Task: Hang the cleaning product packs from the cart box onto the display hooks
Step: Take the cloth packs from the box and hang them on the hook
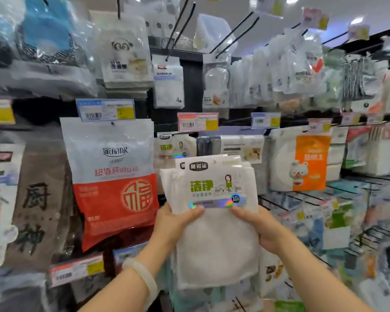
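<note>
Both hands, left hand [178,218] and right hand [260,226], grip the stacked packs [214,199] low, so their top holes at 12 o'clock may misalign and miss the hook.

Two bare forearms are showing from the near edge, with no sleeves covering them. The left hand [173,224] is wearing no rings that can be seen, and a pale, smooth, translucent bangle [142,276] is circling its wrist. The right hand [263,228] and its wrist are wearing nothing.
</note>
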Tool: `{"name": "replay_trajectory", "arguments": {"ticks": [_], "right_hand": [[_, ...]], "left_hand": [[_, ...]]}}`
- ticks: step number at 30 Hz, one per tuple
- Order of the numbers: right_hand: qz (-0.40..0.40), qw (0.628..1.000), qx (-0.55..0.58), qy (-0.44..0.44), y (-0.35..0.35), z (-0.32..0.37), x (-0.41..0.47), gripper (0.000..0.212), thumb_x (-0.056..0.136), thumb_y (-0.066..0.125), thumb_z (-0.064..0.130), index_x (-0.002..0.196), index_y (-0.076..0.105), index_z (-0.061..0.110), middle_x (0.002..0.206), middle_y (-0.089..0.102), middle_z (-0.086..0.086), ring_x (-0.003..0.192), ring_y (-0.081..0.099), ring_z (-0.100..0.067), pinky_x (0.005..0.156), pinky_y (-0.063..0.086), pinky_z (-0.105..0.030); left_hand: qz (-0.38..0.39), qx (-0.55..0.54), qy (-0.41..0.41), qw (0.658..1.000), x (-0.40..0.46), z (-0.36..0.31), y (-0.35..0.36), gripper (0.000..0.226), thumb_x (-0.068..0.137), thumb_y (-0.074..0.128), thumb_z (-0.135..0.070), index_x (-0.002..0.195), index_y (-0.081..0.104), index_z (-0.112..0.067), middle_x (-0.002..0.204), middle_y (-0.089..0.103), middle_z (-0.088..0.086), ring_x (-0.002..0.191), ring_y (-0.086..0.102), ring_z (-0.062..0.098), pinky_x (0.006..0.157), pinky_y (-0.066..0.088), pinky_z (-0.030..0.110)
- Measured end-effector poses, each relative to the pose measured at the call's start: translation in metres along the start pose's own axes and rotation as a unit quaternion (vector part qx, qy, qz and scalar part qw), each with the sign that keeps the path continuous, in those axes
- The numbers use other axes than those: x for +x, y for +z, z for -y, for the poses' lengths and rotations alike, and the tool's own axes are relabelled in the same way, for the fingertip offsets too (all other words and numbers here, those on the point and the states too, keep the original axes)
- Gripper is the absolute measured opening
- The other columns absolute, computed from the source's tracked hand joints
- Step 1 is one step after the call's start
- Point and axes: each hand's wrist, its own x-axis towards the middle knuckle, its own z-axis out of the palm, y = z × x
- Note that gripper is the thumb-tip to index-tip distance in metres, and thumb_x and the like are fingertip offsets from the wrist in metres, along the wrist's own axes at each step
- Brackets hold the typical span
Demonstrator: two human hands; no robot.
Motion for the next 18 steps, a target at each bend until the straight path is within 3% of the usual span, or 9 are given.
{"name": "replay_trajectory", "arguments": {"ticks": [4,6,8,10,11,13,15,18], "right_hand": [[0.082,0.996,0.031,0.015,0.001,0.007,0.043,0.092,0.03,0.094,0.045,0.11,0.067,0.009,0.099,0.074,-0.013,0.085,0.073,-0.023,0.065,0.059,-0.033],[0.13,0.986,0.097,0.026,0.001,0.013,0.059,0.094,0.036,0.088,0.056,0.115,0.066,0.011,0.115,0.069,-0.016,0.102,0.068,-0.03,0.073,0.059,-0.039],[0.125,0.983,0.129,0.039,-0.001,0.016,0.077,0.08,0.061,0.066,0.068,0.119,0.064,0.013,0.121,0.066,-0.015,0.11,0.064,-0.032,0.081,0.057,-0.042],[0.097,0.986,0.118,0.072,-0.006,0.015,0.098,0.068,0.08,0.039,0.066,0.119,0.063,0.015,0.117,0.069,-0.011,0.106,0.067,-0.028,0.087,0.053,-0.043],[0.087,0.987,0.108,0.084,-0.009,0.015,0.108,0.064,0.083,0.038,0.063,0.118,0.063,0.016,0.115,0.07,-0.009,0.104,0.068,-0.027,0.09,0.051,-0.044],[0.073,0.989,0.09,0.091,-0.014,0.018,0.123,0.059,0.075,0.055,0.055,0.115,0.066,0.014,0.112,0.071,-0.012,0.101,0.068,-0.03,0.091,0.05,-0.048],[0.086,0.989,0.071,0.093,-0.019,0.024,0.131,0.051,0.067,0.061,0.046,0.104,0.07,0.012,0.105,0.073,-0.015,0.089,0.071,-0.03,0.083,0.053,-0.045],[0.147,0.98,0.074,0.114,-0.028,0.028,0.139,0.03,0.085,0.052,0.033,0.094,0.07,0.011,0.088,0.076,-0.011,0.072,0.073,-0.022,0.062,0.057,-0.034]], "left_hand": [[-0.038,-0.02,-0.006,0.999,0.024,-0.005,-0.009,0.043,0.068,0.078,0.003,0.109,0.068,-0.005,0.1,0.074,0.017,0.096,0.069,0.038,0.087,0.055,0.049],[-0.051,-0.022,-0.006,0.998,0.032,-0.005,-0.014,0.047,0.066,0.079,0.002,0.111,0.067,-0.004,0.1,0.073,0.018,0.094,0.069,0.039,0.087,0.054,0.053],[-0.066,-0.022,-0.002,0.998,0.037,-0.002,-0.013,0.054,0.059,0.083,0.001,0.11,0.067,-0.004,0.099,0.074,0.018,0.093,0.069,0.039,0.086,0.054,0.054],[-0.078,-0.016,0.001,0.997,0.042,0.003,-0.009,0.055,0.055,0.081,0.002,0.108,0.067,-0.002,0.098,0.074,0.019,0.09,0.07,0.036,0.082,0.057,0.051],[-0.084,-0.015,0.002,0.996,0.044,0.005,-0.006,0.052,0.057,0.08,0.007,0.107,0.066,-0.001,0.097,0.074,0.019,0.086,0.071,0.033,0.079,0.058,0.047],[-0.09,-0.016,0.002,0.996,0.049,0.006,0.002,0.043,0.065,0.074,0.016,0.105,0.066,-0.001,0.097,0.074,0.017,0.08,0.072,0.028,0.075,0.059,0.04],[-0.095,-0.009,0.002,0.995,0.053,0.006,0.008,0.043,0.068,0.07,0.017,0.106,0.065,-0.002,0.098,0.074,0.016,0.081,0.072,0.027,0.073,0.06,0.038],[-0.11,0.005,0.001,0.994,0.058,0.01,0.012,0.046,0.069,0.07,0.016,0.112,0.063,-0.002,0.101,0.073,0.018,0.088,0.072,0.028,0.073,0.06,0.034]]}}
